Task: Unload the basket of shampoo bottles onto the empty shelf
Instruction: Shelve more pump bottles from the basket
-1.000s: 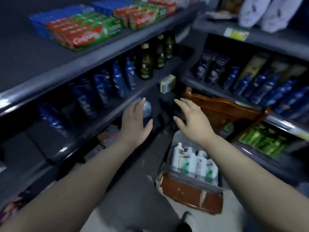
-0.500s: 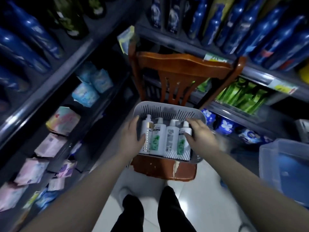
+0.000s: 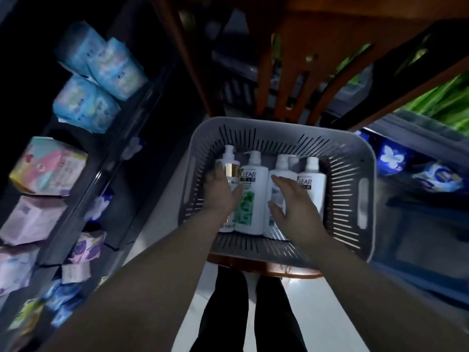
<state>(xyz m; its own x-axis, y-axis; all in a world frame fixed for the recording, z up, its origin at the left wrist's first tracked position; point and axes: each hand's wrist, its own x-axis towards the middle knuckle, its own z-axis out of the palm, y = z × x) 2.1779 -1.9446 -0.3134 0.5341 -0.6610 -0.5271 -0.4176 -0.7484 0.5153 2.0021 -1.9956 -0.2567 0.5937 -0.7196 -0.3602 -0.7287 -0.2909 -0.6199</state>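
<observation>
A grey slotted basket (image 3: 279,128) sits on the seat of a wooden chair (image 3: 291,59). Several white pump shampoo bottles lie side by side in it. The leftmost has a gold band (image 3: 230,161), beside it is a green-labelled CLEAR bottle (image 3: 251,199), then a plain white one (image 3: 281,166) and another CLEAR bottle (image 3: 313,181). My left hand (image 3: 222,194) rests over the gold-banded bottle, fingers on its left side and thumb on its right. My right hand (image 3: 297,209) hovers flat over the third bottle with fingers spread.
Dark shelving on the left holds pale blue packs (image 3: 99,59) and pink and lilac packs (image 3: 48,166). Low shelves on the right carry blue flowered packs (image 3: 390,158) and green items (image 3: 436,102). My dark-trousered legs (image 3: 228,313) stand on the white floor by the chair.
The view has dropped from the upper shelves to the basket and closed in. Both hands came down from in front of the shelf into the basket, onto the bottles.
</observation>
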